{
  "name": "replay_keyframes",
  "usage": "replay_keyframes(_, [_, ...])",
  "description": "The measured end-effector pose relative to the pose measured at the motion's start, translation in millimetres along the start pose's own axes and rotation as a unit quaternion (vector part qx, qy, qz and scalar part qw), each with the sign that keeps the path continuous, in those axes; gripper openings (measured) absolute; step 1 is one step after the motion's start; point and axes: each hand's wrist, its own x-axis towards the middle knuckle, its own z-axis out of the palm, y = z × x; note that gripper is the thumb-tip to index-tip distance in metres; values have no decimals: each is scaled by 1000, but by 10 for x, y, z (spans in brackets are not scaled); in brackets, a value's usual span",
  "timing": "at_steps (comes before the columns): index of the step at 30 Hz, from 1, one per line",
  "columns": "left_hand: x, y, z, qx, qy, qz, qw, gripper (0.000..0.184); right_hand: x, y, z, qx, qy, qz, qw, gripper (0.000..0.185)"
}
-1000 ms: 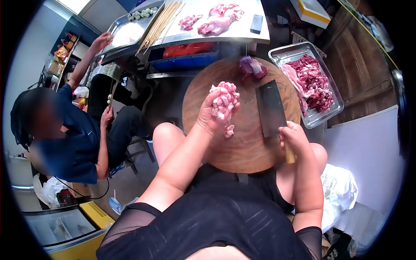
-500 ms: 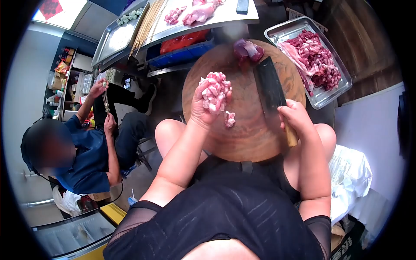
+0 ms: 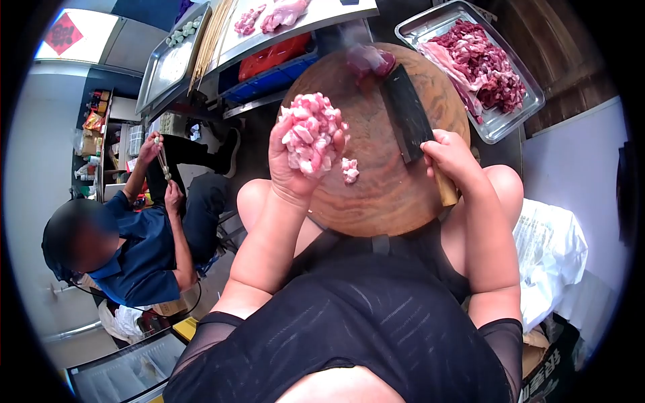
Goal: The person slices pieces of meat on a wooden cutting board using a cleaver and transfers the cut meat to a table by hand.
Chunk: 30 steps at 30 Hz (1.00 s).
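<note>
My left hand [image 3: 291,183], palm up, cups a heap of diced pink and white meat [image 3: 312,134] above the left side of a round wooden chopping block [image 3: 376,208]. A small clump of diced meat [image 3: 349,170] lies on the block just right of that hand. My right hand [image 3: 451,158] grips the wooden handle of a dark-bladed cleaver [image 3: 407,114]. The blade lies over the right part of the block, pointing away from me. Near the far edge sits a darker red lump of meat [image 3: 371,60].
A metal tray [image 3: 496,136] of chopped red meat stands beyond the block at right. At far left is a counter [image 3: 336,19] with meat, skewers [image 3: 212,40] and another tray [image 3: 149,91]. A seated person [image 3: 144,235] at left holds thin sticks. A white plastic bag [image 3: 547,255] lies at right.
The heap of meat in my left hand has shifted a little left, away from the small clump. My right hand keeps its hold on the cleaver. The whole view has shifted slightly.
</note>
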Motion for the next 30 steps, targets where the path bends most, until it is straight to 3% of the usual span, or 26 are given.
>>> replay_keyframes(2, [4,34,165,66,1,47,997,40,-4,3,6,-1,3,-4,1000,11])
replay_keyframes(6, [39,108,364,27,-56,33,998,40,0,34,7,0,2,-13,1000,11])
replay_keyframes(17, [374,444,513,-30,-66,91,993,32,-46,22,23,-7,-2,-2,1000,13])
replay_keyframes(24, [938,1311,990,58,-182,148,970,27,-1,93,-18,10,-9,3,1000,11])
replay_keyframes(27, [1246,1851,1274,96,-247,112,958,22,-17,115,-30,14,-8,11,1000,8])
replay_keyframes(28, [1293,1961,1362,154,-218,163,950,23,-25,92,-26,18,-6,13,1000,8])
replay_keyframes(30, [1527,2337,1414,201,-194,176,944,26,-57,49,-8,44,-1,21,999,8])
